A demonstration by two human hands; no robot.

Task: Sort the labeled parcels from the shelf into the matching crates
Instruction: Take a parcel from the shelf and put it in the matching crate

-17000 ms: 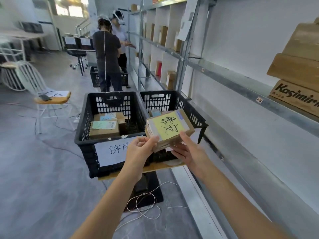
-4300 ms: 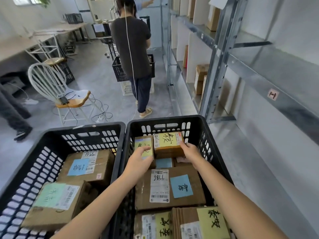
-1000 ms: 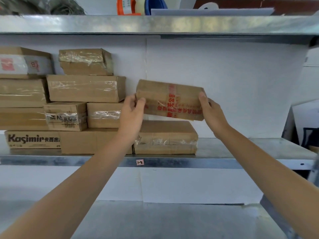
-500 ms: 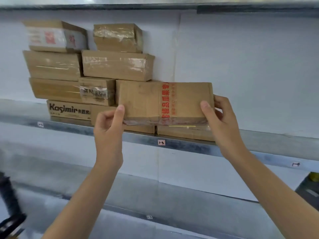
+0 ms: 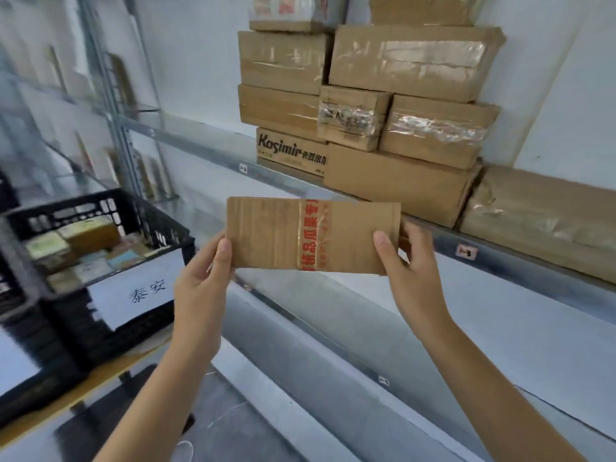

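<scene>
Up close, the left hand and right hand each pinch an end of a flat parcel, held in the air before the shelf. Left of it stands a black crate holding parcels; behind, boxes sit stacked on the shelf.

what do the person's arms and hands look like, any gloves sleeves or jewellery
The left hand and right hand wear no gloves, and no rings show on the visible fingers. The left forearm and right forearm are uncovered down to the frame edge, with no sleeve, watch, wristband or cable in view. The visible thumbnails look short and unpainted.
</scene>
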